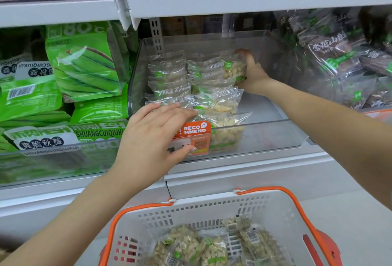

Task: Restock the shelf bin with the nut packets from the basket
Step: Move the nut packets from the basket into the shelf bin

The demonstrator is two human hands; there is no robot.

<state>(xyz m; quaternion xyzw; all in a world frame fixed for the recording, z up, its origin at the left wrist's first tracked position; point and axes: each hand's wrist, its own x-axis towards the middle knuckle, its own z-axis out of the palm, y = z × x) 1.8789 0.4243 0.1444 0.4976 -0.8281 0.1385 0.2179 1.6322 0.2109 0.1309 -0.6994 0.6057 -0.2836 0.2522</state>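
Two bare hands work at a clear plastic shelf bin (275, 125) on a white shelf (244, 166). The right hand (253, 72) reaches deep into the bin, its fingers curled round an upright nut packet (233, 68) at the right end of the back row, thumb up along the packet's side. The left hand (154, 136) lies at the bin's front left edge with fingers (180, 110) straight and close together, resting on the nearest packets; its thumb touches an orange price tag (196, 136) reading "RECOMMEND", clipped on the bin's front wall.

Inside the bin, transparent nut packets (214, 100) with small green labels stand in rows along the left and middle; the right part of the bin floor shows bare. One packet (227, 132) leans against the front wall just right of the tag.

Below the shelf sits a white perforated basket (275, 212) with orange handles (297, 202), holding more nut packets (191, 244) lying in a loose heap.

Left of the bin, another clear bin holds green okra snack bags (84, 62) marked "SHUANGCUIQIUKUI". To the right, dark packets (335, 53) with Chinese lettering are piled. An upper shelf (233, 3) carries further clear bins with blurred contents.
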